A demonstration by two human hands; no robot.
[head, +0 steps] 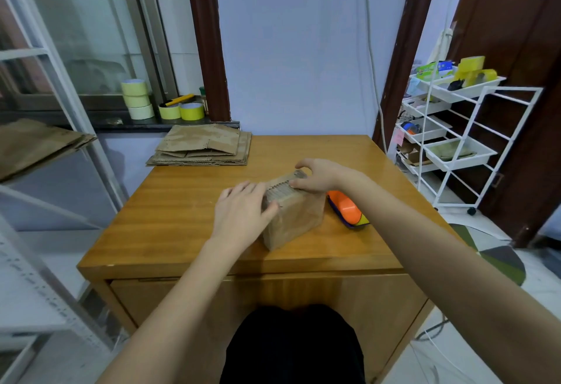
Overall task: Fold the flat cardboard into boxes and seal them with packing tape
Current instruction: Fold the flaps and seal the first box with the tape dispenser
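Note:
A small brown cardboard box (pixel 296 216) stands in the middle of the wooden table (pixel 182 210), its top flaps folded over. My left hand (pixel 243 212) lies on the box's left side, fingers over the top edge and thumb on the front face. My right hand (pixel 315 175) is on the top at the far right, fingers curled round a flap. An orange and purple tape dispenser (pixel 347 209) lies on the table just right of the box, touched by neither hand. A stack of flat cardboard (pixel 203 145) rests at the table's far left corner.
Several rolls of yellow tape (pixel 138 98) and a yellow cutter (pixel 180 100) sit on the windowsill behind. A white wire trolley (pixel 455 141) with trays stands to the right. A metal shelf (pixel 45 141) holding flat cardboard is at the left.

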